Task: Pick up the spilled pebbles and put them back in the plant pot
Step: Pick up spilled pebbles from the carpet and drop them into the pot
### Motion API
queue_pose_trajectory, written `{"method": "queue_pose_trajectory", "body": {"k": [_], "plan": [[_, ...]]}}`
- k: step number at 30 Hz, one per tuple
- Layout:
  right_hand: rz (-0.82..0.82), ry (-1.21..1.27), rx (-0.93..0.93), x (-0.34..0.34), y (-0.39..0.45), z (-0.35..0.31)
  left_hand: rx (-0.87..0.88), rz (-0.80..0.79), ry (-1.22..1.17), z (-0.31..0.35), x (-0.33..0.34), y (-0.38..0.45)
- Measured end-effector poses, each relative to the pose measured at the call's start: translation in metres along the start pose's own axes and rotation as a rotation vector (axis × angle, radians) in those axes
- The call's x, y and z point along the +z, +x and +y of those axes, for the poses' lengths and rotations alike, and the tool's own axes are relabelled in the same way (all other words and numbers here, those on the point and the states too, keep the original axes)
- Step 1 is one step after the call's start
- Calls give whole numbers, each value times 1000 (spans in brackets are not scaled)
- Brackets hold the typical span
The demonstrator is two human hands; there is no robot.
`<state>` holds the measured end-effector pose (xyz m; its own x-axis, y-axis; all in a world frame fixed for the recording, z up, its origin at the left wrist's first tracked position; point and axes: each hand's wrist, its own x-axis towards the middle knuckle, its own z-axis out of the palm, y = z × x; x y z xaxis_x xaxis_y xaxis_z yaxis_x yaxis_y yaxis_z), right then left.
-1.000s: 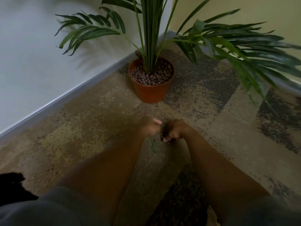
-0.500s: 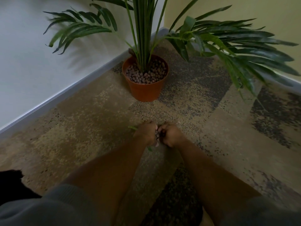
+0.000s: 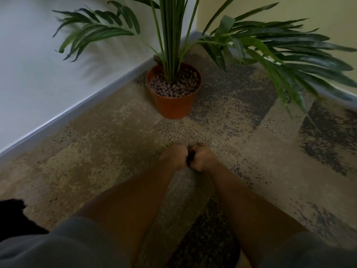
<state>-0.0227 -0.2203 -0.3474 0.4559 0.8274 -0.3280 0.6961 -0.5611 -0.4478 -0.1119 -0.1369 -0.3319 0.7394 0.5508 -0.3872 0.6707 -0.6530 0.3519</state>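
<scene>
An orange plant pot (image 3: 174,107) stands on the carpet near the room's corner, filled with brown pebbles (image 3: 173,87) around a palm's green stems. In front of it, a short way nearer to me, my left hand (image 3: 173,156) and my right hand (image 3: 203,158) are pressed together, fingers curled. A dark clump of pebbles (image 3: 190,158) shows in the gap between them. A thin green leaf scrap (image 3: 164,146) pokes out by my left hand. No loose pebbles are visible on the floor.
Long palm fronds (image 3: 286,55) spread low to the right of the pot and others (image 3: 92,29) reach left. A grey skirting board (image 3: 77,111) and white wall run along the left. A black shape (image 3: 11,213) sits at the lower left edge.
My two hands have closed against each other, hiding most of the pebbles between them. The green scrap that hung below my left hand now shows at its far side.
</scene>
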Motion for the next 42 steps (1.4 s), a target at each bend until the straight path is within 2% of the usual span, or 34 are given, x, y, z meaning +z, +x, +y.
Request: {"method": "queue_pose_trajectory", "body": {"k": [5, 11, 17, 20, 22, 26, 29, 32, 37, 42], "plan": [[4, 24, 85, 1, 2, -2, 27, -23, 90, 4, 0, 2], [-7, 15, 155, -2, 2, -5, 2, -60, -55, -3, 1, 8], [-25, -25, 151, 1, 5, -9, -153, -81, -396, -12, 2, 17], [-66, 86, 235, 0, 9, -6, -311, -187, -832, -10, -5, 17], [-80, 284, 309, -4, 12, -2, -377, -242, -1110, -10, -10, 12], [-34, 1158, 603, -13, 11, -1, -455, -247, -1467, -15, -18, 4], [-34, 1521, 649, -18, 9, 0, -485, -232, -1626, -18, -21, 1], [-86, 1725, 614, -25, 7, -2, -482, -184, -1707, -19, -26, 0], [-144, 1784, 577, -43, 7, -14, -484, -55, -1892, -19, -38, 6], [-47, 2015, 574, -63, 18, -32, -648, 155, -2045, -17, -56, 12]]}}
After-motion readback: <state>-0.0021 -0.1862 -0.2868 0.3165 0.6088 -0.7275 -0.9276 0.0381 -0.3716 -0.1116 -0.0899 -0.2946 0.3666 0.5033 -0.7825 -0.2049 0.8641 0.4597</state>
